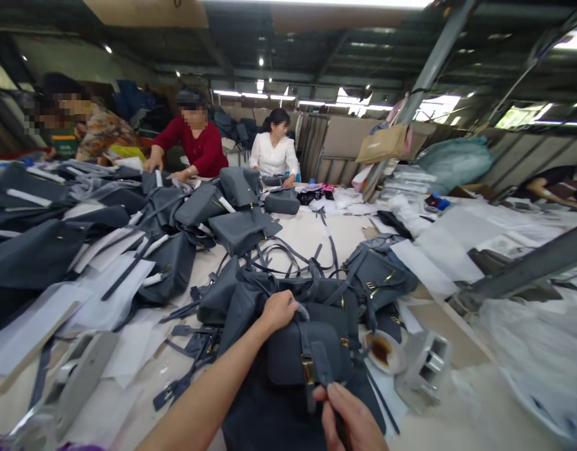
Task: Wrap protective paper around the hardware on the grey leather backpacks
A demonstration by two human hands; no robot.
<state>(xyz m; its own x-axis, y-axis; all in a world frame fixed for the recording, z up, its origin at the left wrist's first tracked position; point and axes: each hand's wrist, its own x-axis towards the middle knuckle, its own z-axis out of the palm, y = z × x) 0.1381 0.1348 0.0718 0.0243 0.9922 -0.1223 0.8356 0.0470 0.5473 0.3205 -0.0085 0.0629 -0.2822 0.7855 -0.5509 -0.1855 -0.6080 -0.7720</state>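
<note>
Bag (pixel 291 356): smooth, matt, perhaps leather. Buckle (pixel 307 371): glossy metal. Sheets (pixel 34 326): matt paper. Wrap (pixel 527 341): crinkled plastic.

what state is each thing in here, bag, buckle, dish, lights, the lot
left hand: on the bag, grip unclear
right hand: pinching strap
strap: lying over front pocket
front pocket: flap down
gold buckle: fastened or not, cannot tell
dish: holding something dark brown
bags at left: heaped
overhead lights: lit
</note>
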